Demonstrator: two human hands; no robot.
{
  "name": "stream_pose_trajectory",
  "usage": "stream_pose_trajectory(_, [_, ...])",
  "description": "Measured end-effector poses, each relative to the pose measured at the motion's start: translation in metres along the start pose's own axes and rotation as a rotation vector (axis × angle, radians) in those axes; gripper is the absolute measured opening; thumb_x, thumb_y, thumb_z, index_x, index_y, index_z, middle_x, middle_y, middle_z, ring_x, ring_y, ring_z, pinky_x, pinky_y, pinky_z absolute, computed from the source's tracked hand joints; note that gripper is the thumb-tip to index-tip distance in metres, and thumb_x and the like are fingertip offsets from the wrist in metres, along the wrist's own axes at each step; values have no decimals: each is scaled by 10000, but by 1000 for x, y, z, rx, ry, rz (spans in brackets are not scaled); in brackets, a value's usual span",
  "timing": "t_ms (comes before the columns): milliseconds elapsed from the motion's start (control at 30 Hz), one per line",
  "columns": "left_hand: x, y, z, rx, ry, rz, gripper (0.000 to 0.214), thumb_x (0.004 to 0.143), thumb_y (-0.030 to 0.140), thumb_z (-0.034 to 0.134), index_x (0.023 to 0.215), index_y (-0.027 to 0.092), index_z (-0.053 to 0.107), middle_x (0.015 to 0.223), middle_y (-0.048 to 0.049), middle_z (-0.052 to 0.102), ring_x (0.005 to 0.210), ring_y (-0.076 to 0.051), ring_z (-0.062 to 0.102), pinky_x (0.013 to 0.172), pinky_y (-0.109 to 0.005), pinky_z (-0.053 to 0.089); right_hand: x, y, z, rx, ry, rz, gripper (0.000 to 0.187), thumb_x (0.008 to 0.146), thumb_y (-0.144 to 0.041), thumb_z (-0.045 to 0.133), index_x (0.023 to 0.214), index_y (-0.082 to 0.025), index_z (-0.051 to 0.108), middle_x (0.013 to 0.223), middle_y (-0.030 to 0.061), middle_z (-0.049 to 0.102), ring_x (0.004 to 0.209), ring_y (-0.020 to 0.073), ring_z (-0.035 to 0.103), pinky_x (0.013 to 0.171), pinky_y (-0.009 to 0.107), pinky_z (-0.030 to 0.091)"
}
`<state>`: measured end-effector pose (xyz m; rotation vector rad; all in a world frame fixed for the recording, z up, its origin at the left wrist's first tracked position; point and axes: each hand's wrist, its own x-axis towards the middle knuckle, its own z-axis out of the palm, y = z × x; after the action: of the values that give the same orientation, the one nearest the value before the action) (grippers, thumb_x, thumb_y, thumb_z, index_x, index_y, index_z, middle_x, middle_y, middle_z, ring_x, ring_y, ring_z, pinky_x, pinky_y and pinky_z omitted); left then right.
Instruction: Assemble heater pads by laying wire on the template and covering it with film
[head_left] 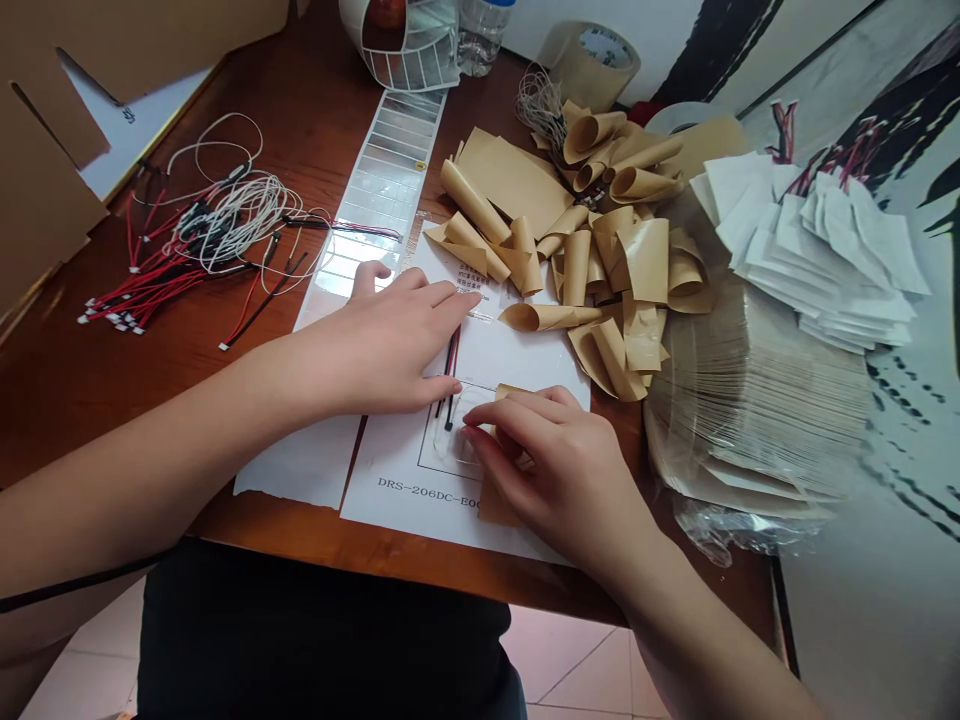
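My left hand [394,340] lies palm down on a printed white sheet [397,505], its fingers spread. Under it runs a thin red-and-black cable [452,352], whose dark tips show below the thumb. Close to those tips, my right hand [551,455] has its thumb and forefinger brought together; whatever is between them is too small or hidden to make out. A faint pale loop [450,450] lies on the sheet by its fingertips. Beneath the right hand sits a piece of brown paper [495,500], partly covered.
Left, a tangle of white, red and black cables [232,230]. Beside the sheet runs a strip of clear labels [386,150] with one cable across it. Curled brown papers [577,250] are heaped at right, next to stacked white packets [825,250] and a bagged paper stack [757,400]. Tape roll [596,65] behind.
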<state>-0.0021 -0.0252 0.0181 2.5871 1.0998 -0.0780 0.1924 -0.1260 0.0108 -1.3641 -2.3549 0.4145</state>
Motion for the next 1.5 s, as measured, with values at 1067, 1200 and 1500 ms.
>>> stream_pose_trajectory(1067, [-9, 10, -5, 0, -100, 36, 1026, 753, 529, 723, 1599, 142, 290, 1621, -195, 413, 1380, -416, 397, 1179, -623, 178, -5, -15, -7, 71, -190, -108, 192, 995, -169, 557, 916, -195, 730, 742, 20, 693, 775, 187, 461, 815, 399, 307])
stream_pose_trajectory(1200, [-9, 12, -4, 16, -97, 45, 1051, 742, 529, 729, 1613, 150, 278, 1648, -195, 369, 1400, -431, 384, 1178, -624, 177, -6, -16, -7, 64, -181, -118, 202, 999, -156, 535, 958, -198, 728, 759, 29, 703, 780, 191, 475, 810, 406, 314])
stream_pose_trajectory(1500, [-10, 12, -1, 20, -110, 52, 1083, 740, 513, 744, 1635, 170, 240, 1681, -196, 307, 1455, -438, 325, 1182, -647, 173, -2, -12, -10, 13, -209, -45, 184, 987, -165, 544, 851, -193, 663, 727, 19, 653, 811, 199, 466, 830, 399, 302])
